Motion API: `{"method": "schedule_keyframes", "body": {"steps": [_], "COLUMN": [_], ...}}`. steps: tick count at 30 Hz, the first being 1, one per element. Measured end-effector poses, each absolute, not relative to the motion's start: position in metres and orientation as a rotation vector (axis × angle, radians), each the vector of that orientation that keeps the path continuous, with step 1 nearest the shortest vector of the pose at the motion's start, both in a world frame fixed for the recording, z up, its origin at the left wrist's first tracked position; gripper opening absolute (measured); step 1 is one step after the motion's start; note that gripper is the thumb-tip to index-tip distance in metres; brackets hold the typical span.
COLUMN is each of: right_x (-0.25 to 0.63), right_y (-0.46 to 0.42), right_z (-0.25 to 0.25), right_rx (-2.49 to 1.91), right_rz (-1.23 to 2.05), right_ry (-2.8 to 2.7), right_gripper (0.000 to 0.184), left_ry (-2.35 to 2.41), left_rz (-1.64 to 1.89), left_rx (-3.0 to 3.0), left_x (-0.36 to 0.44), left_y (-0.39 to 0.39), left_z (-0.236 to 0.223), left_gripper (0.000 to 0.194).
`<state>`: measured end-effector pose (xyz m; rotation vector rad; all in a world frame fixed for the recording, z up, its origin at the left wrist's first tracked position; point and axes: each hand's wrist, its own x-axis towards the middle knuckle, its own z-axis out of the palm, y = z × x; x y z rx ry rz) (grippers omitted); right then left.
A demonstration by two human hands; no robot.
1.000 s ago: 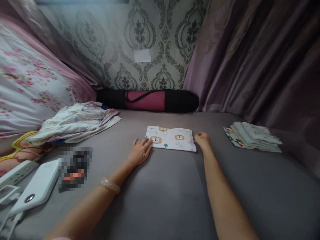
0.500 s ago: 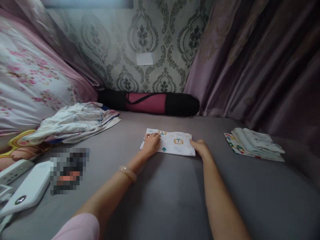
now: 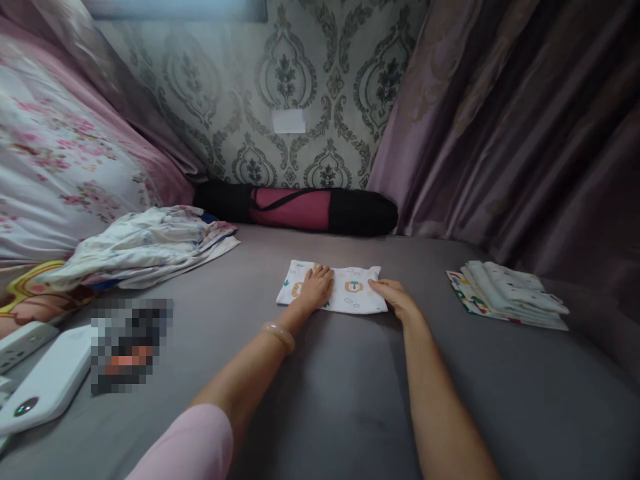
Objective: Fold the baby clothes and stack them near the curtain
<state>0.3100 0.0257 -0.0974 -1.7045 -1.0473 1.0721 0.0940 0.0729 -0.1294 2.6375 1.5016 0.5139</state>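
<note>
A folded white cloth (image 3: 343,300) with lion faces and green leaves printed on it lies flat on the grey bed sheet (image 3: 320,387). On its left half rests my left hand (image 3: 318,285), palm down with the fingers stretched out. At the cloth's right edge, my right hand (image 3: 396,297) pinches the fabric between thumb and fingers, and that edge is slightly raised. Some of the right fingers are hidden beneath the cloth or behind the thumb.
To the right sits a stack of folded cloths (image 3: 510,293). A crumpled heap of clothes (image 3: 145,243) lies at the left, above a white power bank (image 3: 50,377), a power strip (image 3: 25,343) and a blurred-out object (image 3: 133,347). A black and pink long bag (image 3: 295,208) lies along the wall.
My left hand has slid right across the cloth and flattened out, uncovering a lion print on the left. My right hand has moved slightly left, and the cloth's right edge has lifted a little.
</note>
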Motion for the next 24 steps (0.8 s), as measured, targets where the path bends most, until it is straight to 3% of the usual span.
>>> {"method": "schedule_keyframes", "body": {"steps": [4,8,15,24], "right_x": [0.307,0.308,0.311,0.286], "right_y": [0.023,0.019,0.013,0.015], "right_z": [-0.093,-0.086,-0.079,-0.06], "right_rx": [-1.596,-1.45,-1.323,-1.27], "right_rz": [1.264,1.371,1.439,1.366], "right_ry": [-0.918,-0.728,-0.721,-0.932], "right_gripper": [0.009,0.017,0.032,0.032], "left_ry": [1.525,1.55,1.581,1.605], "left_rz": [0.505,0.49,0.456,0.483], "left_rx": [2.662,2.659,2.655,2.674], "left_x": [0.097,0.1,0.101,0.104], "left_y": [0.069,0.068,0.066,0.064], "left_z": [-0.132,-0.131,-0.129,-0.131], "left_gripper": [0.043,0.045,0.048,0.05]}}
